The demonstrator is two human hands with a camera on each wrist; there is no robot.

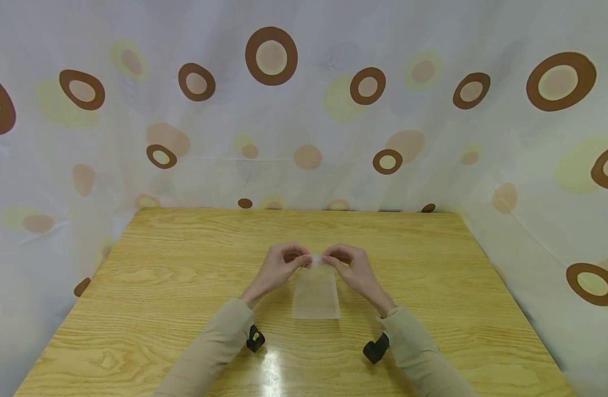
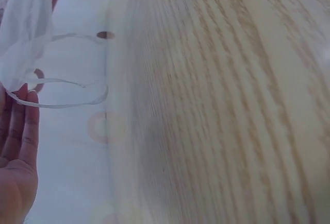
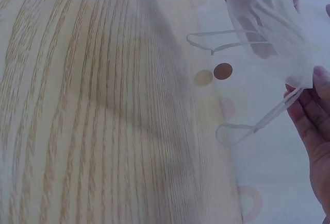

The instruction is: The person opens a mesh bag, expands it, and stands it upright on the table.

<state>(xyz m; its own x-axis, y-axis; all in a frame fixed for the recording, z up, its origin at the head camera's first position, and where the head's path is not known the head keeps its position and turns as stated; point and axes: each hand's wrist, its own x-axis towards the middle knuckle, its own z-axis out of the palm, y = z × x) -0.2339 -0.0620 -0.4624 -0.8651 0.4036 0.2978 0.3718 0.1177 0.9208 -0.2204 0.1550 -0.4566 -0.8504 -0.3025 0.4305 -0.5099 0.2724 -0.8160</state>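
A sheer white drawstring pouch (image 1: 316,298) is held up between both hands, over the middle of the wooden table. My left hand (image 1: 279,268) pinches its narrow gathered end from the left with thumb and fingers. From the right, my right hand (image 1: 352,268) pinches the same end, the fingertips close to those of the left. Thin white ribbon loops (image 3: 227,46) stick out from the pouch in the right wrist view. Another length of ribbon (image 2: 62,105) shows beside the fingers in the left wrist view. Whether anything lies inside the pouch, I cannot tell.
The wood-grain table (image 1: 175,259) stretches around both arms. A pale curtain (image 1: 304,121) with brown ring and dot patterns encloses the back and sides. Small black devices (image 1: 376,348) sit at both wrists, below beige sleeves (image 1: 212,344).
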